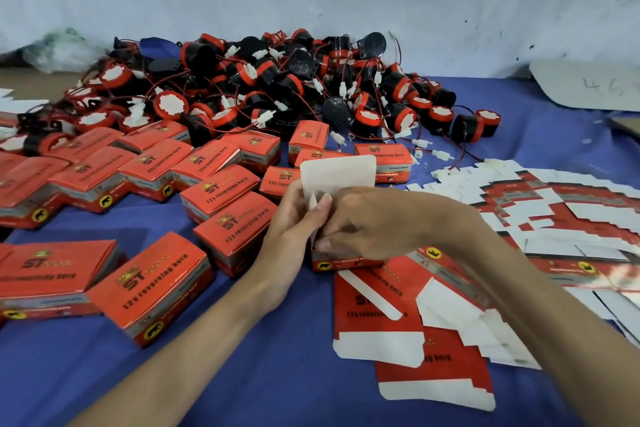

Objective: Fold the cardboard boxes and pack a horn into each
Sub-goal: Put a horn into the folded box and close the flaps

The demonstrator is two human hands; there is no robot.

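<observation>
One glossy red cardboard box (337, 177)

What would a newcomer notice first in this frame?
Probably the big heap of black-and-red horns along the back of the blue cloth. Next, the left hand and right hand at centre holding a half-folded box, its white flap standing up. To the left lie closed red boxes; flat blanks fan out on the right.

Head-worn view, forward-down, close over table (242, 374)
</observation>
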